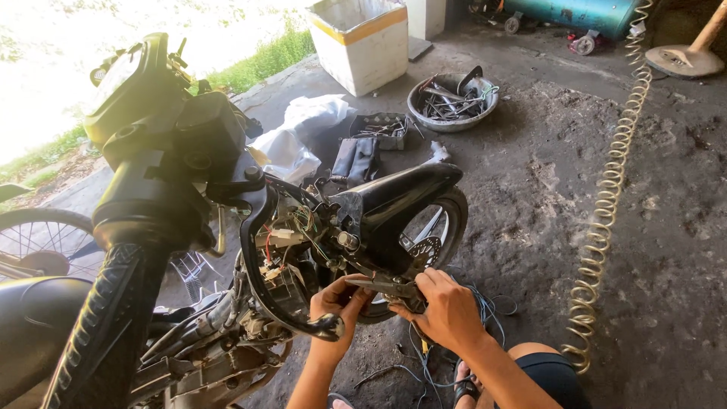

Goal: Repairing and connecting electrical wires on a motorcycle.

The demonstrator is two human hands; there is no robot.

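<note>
Right fingers: the right hand (447, 307) is clenched around the handles of a pair of grey metal pliers (386, 285), knuckles up.
Left fingers: the left hand (335, 303) is curled up under the pliers' nose, fingertips pinching at something small there; what they pinch cannot be made out.
Pliers' axis: the tool lies nearly level, handles in the right palm, nose pointing left toward the left hand and the opened front of the black stripped-down motorbike (227, 227).
Nearer hand: the left sits closer to the exposed bundle of coloured wires (291, 231), which lies up and to the left of both hands.
Below the hands: loose blue wires (447, 356) trail over the dirty concrete floor (545, 197).
Just above: the bike's front wheel with black mudguard (413, 204).
Further out: a round metal basin of tools (453, 98), a white foam box with a yellow band (362, 42), a yellow coiled air hose (609, 197).
</note>
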